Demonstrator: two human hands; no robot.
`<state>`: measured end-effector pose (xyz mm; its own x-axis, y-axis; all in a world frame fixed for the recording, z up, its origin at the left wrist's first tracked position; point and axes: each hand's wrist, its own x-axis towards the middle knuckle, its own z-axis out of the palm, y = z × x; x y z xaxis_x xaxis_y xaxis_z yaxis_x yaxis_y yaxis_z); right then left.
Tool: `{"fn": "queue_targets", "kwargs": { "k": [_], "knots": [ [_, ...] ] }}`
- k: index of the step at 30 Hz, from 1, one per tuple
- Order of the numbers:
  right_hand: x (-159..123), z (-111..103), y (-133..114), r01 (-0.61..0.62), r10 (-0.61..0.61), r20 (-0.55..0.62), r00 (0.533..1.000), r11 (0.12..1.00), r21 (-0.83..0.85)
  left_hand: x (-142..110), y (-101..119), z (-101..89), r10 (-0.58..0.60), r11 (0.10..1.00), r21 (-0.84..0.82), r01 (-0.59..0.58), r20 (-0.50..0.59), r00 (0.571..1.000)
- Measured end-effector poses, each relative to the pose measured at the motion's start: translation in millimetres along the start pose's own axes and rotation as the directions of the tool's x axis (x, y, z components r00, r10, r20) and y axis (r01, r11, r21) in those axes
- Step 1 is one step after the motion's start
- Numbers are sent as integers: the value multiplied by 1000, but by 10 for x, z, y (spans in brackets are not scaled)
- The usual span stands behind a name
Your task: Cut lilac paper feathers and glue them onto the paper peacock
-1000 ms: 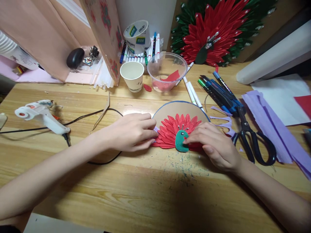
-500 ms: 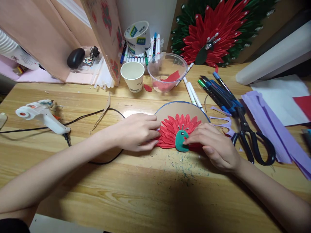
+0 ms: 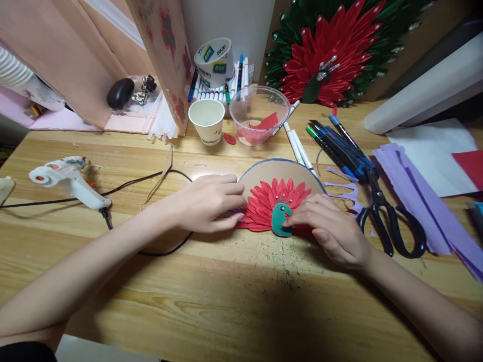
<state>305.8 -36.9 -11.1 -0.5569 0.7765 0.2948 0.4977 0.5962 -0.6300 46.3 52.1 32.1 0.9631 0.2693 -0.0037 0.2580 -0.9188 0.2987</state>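
A half-round cardboard piece (image 3: pixel 264 171) lies on the wooden table (image 3: pixel 226 291). On it sits a fan of red paper feathers (image 3: pixel 264 203) with a green peacock body (image 3: pixel 279 221). My left hand (image 3: pixel 209 203) rests at the fan's left edge, fingers curled and pinched on a small purple paper piece (image 3: pixel 232 213). My right hand (image 3: pixel 332 229) lies flat over the fan's right side, fingertips pressing down beside the green body.
A white glue gun (image 3: pixel 71 181) with its black cord lies at left. A paper cup (image 3: pixel 206 119), a clear bowl (image 3: pixel 259 114) with red scraps, a tape roll (image 3: pixel 213 61) and markers stand behind. Pens, black scissors (image 3: pixel 388 216), purple paper (image 3: pixel 415 196) and a finished peacock (image 3: pixel 328 50) are right.
My left hand has shifted slightly along the fan's left edge, and the purple piece now shows under its fingers. My right hand stays put.
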Motion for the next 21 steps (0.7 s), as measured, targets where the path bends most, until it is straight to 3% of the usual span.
{"fn": "queue_targets", "kwargs": {
  "k": [2, 4, 5, 7, 9, 11, 13, 18, 21],
  "knots": [
    [9, -12, -12, 7, -7, -7, 1000, 1000, -11, -68, 14, 9, -111, 993, -36, 109, -62, 992],
    [16, -39, -33, 5, -6, -26, 1000, 999, -35, -144, 65, 55, -294, 955, -86, 284, -147, 945],
    [12, -57, -44, -15, 13, -49, 999, 998, -55, -181, 105, 92, -413, 910, -127, 396, -179, 893],
    [-27, -94, -57, -137, 123, -147, 981, 987, -85, -249, 206, 181, -640, 765, -239, 599, -175, 748],
    [-117, -121, -47, -364, 338, -290, 895, 931, -38, -300, 314, 270, -727, 667, -352, 656, -118, 676],
    [-245, -129, -12, -576, 563, -370, 739, 813, 86, -325, 403, 338, -738, 647, -403, 648, -115, 665],
    [-373, -114, 32, -663, 655, -359, 664, 739, 122, -323, 460, 383, -740, 643, -420, 640, -125, 661],
    [-487, -26, 42, -700, 672, -305, 675, 714, 22, -267, 488, 454, -746, 647, -411, 642, -168, 644],
    [-451, 14, 10, -706, 688, -303, 659, 705, 64, -263, 477, 492, -748, 647, -430, 630, -197, 634]
  ]
}}
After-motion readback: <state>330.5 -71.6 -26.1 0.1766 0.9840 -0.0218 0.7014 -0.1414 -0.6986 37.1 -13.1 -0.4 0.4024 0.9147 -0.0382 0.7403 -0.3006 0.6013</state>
